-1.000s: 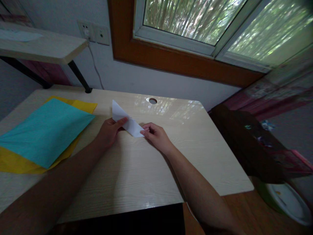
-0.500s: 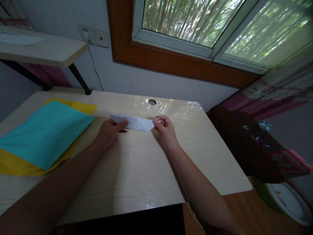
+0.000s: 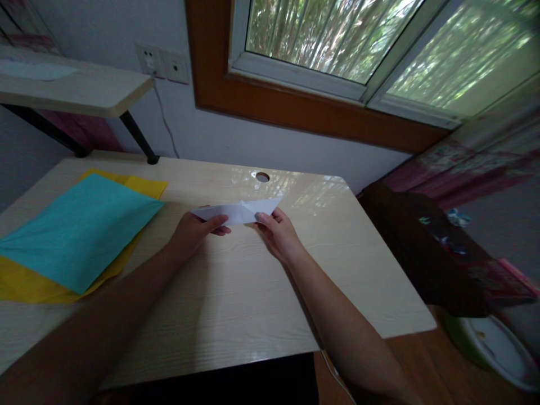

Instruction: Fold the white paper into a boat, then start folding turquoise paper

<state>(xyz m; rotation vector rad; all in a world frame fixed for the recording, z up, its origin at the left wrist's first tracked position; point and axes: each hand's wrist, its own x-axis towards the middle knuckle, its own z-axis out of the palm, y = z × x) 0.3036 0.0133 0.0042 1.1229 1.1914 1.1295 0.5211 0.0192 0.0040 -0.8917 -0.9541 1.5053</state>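
A folded piece of white paper (image 3: pixel 241 213), long and narrow with pointed ends, is held between both hands above the desk. My left hand (image 3: pixel 197 229) pinches its left part, thumb on the near face and fingers behind and below. My right hand (image 3: pixel 275 228) grips the right part the same way, its thumb pressed near the lower edge. The right tip of the paper rises past the right fingers. A small peak shows at the middle of the upper edge. Fingers behind the paper are partly hidden.
Turquoise (image 3: pixel 84 230) and yellow sheets (image 3: pixel 145 185) lie stacked on the desk (image 3: pixel 253 298) at the left. A raised shelf (image 3: pixel 97 93) stands behind them on black legs. The desk has a round cable hole (image 3: pixel 262 177). Beyond its right edge is a dark wooden piece of furniture (image 3: pixel 422 253).
My right hand has shifted from the paper's right tip inward, its thumb now lying on the face. The paper's right end has swung up, and the left thumb sits slightly further right.
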